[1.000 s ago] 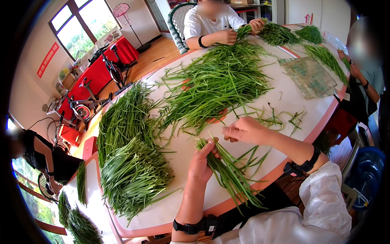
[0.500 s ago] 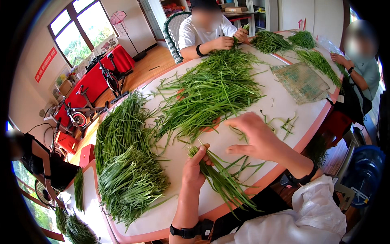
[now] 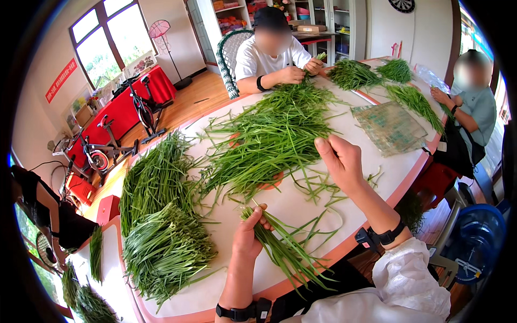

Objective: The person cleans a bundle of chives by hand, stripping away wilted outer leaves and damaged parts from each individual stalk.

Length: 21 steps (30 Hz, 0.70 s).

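Note:
My left hand (image 3: 251,232) grips a small bunch of garlic chives (image 3: 288,253), its pale cut ends up by my thumb and its leaves drooping past the near table edge. To the right and farther out, my right hand (image 3: 343,161) is raised over the table with its fingers curled in and thumb pressed against them; whatever it may hold is hidden. Just beyond my hands spreads a large loose pile of chives (image 3: 274,132). On the left lie a neatly aligned heap (image 3: 167,253) and a longer heap (image 3: 156,180). Stray leaves (image 3: 318,185) lie close to my right hand.
Across the white table (image 3: 237,280) a person in a white shirt (image 3: 277,64) handles chives; another person (image 3: 474,102) sits at the right. A flattened greenish sack (image 3: 389,128) and more bunches (image 3: 353,74) lie far right. A blue water bottle (image 3: 476,242) stands right of me.
My right hand has gone from open and spread near the bunch to closed and raised. My left hand keeps its hold on the bunch. The view has shifted slightly.

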Tool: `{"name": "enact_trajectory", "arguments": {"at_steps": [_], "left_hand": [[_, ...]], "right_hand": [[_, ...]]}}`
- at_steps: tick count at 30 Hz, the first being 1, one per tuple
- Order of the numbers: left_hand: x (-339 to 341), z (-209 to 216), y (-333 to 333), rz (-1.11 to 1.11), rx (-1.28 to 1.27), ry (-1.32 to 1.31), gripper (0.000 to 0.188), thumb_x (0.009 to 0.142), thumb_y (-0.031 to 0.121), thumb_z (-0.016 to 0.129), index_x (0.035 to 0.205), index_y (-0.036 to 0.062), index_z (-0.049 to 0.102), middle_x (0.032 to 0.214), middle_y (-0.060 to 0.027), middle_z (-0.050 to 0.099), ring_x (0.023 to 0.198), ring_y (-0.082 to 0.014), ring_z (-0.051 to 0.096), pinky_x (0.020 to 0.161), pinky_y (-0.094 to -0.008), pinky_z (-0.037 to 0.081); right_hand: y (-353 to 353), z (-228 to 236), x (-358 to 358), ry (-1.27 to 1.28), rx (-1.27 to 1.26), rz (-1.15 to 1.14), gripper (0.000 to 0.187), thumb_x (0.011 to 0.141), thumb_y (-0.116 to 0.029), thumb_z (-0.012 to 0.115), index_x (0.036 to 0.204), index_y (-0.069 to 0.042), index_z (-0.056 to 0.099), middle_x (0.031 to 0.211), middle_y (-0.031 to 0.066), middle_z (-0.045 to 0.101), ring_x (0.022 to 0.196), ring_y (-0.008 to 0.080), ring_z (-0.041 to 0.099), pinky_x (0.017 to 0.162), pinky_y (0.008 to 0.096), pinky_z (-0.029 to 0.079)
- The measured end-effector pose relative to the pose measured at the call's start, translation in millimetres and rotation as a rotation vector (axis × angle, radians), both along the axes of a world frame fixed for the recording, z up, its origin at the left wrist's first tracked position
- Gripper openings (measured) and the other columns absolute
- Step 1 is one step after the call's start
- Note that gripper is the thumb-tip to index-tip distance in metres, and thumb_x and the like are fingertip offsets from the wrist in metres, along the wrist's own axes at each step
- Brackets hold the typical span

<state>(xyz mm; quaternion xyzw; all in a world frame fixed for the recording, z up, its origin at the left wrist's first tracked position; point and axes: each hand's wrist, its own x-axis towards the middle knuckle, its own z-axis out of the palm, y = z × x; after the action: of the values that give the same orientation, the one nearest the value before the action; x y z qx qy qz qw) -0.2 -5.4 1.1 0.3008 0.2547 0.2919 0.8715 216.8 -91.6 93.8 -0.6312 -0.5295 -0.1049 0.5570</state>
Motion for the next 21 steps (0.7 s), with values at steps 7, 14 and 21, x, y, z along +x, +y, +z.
{"name": "enact_trajectory", "arguments": {"at_steps": [7,14,21], "left_hand": [[0.4,3.9,-0.7,0.059,-0.014,-0.028,0.023,0.089,0.017,0.049,0.103,-0.002,0.049,0.067,-0.0032,0.048,0.062,-0.0148,0.049,0.063,-0.0316,0.046],[-3.0,1.1,1.6,0.132,-0.053,0.01,0.02,0.089,0.017,0.049,0.1,0.0003,0.05,0.066,-0.0021,0.047,0.06,-0.014,0.048,0.061,-0.0317,0.046],[-4.2,-5.4,1.0,0.147,-0.065,0.064,0.019,0.09,0.017,0.047,0.098,0.001,0.051,0.075,-0.0059,0.05,0.067,-0.0176,0.052,0.069,-0.0342,0.048]], "right_hand": [[-9.3,-56.0,-58.7,0.224,-0.547,0.586,0.037,0.086,-0.035,0.055,0.101,-0.001,0.052,0.063,0.0078,0.056,0.059,0.0117,0.055,0.055,0.0241,0.043],[-59.4,-51.0,-46.6,0.618,-1.145,0.715,0.028,0.087,-0.028,0.054,0.085,0.0,0.058,0.054,-0.0002,0.05,0.048,0.0056,0.044,0.045,0.0234,0.038],[-100.4,-52.9,14.0,0.371,-0.883,0.418,0.021,0.086,-0.019,0.056,0.094,-0.001,0.063,0.069,0.0027,0.059,0.062,0.0072,0.053,0.058,0.0221,0.044]]}}
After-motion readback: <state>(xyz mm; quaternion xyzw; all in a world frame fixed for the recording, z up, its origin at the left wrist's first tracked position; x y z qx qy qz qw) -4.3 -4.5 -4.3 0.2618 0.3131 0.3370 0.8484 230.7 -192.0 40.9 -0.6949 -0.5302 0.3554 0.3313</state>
